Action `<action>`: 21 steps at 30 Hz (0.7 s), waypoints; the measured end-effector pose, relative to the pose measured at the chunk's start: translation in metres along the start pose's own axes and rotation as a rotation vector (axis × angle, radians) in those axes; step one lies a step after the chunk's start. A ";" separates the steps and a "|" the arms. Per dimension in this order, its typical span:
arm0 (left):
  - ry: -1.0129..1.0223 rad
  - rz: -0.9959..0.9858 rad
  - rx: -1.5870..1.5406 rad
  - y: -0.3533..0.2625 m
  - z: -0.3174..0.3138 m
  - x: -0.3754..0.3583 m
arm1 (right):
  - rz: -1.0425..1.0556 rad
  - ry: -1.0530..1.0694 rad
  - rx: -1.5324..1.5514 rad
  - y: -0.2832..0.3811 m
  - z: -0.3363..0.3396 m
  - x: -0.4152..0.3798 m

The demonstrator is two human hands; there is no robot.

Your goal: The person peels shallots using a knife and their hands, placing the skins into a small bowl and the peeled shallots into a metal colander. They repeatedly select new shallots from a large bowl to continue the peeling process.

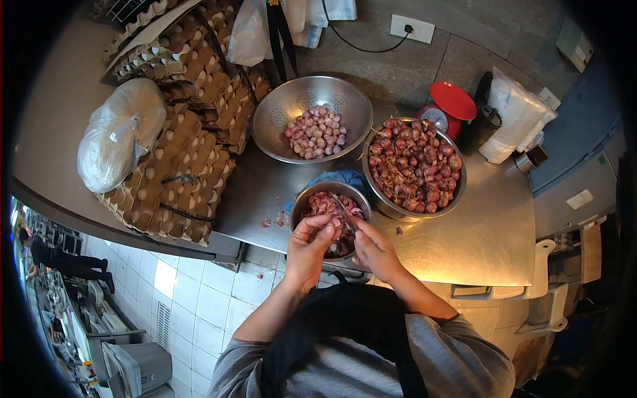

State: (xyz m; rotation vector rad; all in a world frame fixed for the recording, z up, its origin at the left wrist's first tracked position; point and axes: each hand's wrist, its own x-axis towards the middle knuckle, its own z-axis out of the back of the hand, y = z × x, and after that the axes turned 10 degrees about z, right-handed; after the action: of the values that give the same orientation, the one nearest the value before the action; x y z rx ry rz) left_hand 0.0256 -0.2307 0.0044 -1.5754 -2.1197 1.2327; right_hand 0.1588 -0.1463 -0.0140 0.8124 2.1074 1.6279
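Over the bowl (294,221), left fingers (309,229) pinch a half-hidden bulb (338,230); right fingers (369,237) hold a partly covered knife (343,211).

**Stuff I can't make out around the small steel bowl (292,225)**

The left hand (307,255) covers most of the pinkish piece (337,224) it's pinching, so no clue on its full shape. Right hand (375,253) is wrapped around the knife (343,209) — grip end is basically hidden. Both hands also block the bowl's near side, and the blue cloth (346,176) is partly lost behind it. Red scale (454,98) sits partly behind the big bowl (391,207), dial numbers too tiny to read. Person in dark clothes (66,262) way off left? Small and blurry — can't tell what they're doing.
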 end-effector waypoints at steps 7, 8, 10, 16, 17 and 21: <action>0.008 0.132 -0.071 -0.004 -0.003 0.002 | -0.025 -0.024 0.059 -0.003 0.004 0.005; 0.014 0.166 -0.104 -0.004 -0.002 0.003 | -0.024 -0.028 0.055 -0.003 0.004 0.005; 0.028 0.237 -0.170 -0.006 0.001 0.004 | -0.015 -0.032 0.039 -0.002 0.004 0.005; 0.022 0.233 -0.112 -0.008 -0.005 0.005 | 0.008 -0.076 -0.013 -0.008 0.010 0.009; 0.015 0.242 -0.122 -0.008 -0.005 0.006 | 0.014 -0.089 -0.020 -0.009 0.011 0.010; 0.006 0.270 -0.170 -0.008 0.000 0.011 | 0.016 -0.098 -0.040 -0.003 0.011 0.012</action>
State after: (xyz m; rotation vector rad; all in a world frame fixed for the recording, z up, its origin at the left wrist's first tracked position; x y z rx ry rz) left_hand 0.0155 -0.2212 0.0074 -1.9900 -2.1085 1.1453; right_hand 0.1551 -0.1308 -0.0193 0.8796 1.9993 1.5993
